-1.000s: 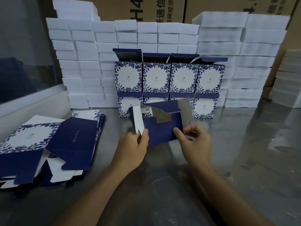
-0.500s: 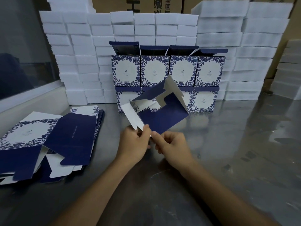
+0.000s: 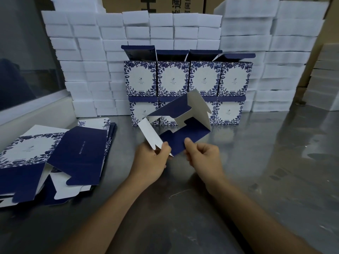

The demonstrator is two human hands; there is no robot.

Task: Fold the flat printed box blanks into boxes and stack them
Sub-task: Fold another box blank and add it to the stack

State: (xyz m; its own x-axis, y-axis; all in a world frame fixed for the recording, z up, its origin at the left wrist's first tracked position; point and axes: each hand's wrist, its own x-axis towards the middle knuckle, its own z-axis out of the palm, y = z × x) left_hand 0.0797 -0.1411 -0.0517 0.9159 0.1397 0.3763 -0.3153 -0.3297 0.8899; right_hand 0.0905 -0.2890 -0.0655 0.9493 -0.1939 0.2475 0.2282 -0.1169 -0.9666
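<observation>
1. Steel, dull and reflective, the table stretches bare to the right of the hands and toward the camera; that side holds the widest open room.
2. On the left, a loose pile of flat blanks lies fanned out, its near flaps reaching the picture's left edge, well apart from the hands.
3. Behind, the folded boxes stand in two rows of four, one row upon the other, the top row's lids open. White foam blocks wall in the back and both sides.
4. The half-folded box blank is held up above the table, just in front of the lower row, panels partly opened, with a white flap jutting left and another rising at the top.
5. The left hand pinches the white flap at its lower end, thumb on top, fingers curled beneath.
6. The right hand pinches the navy panel's lower edge between thumb and curled fingers, just beside the left hand. Both forearms reach in from the bottom.
</observation>
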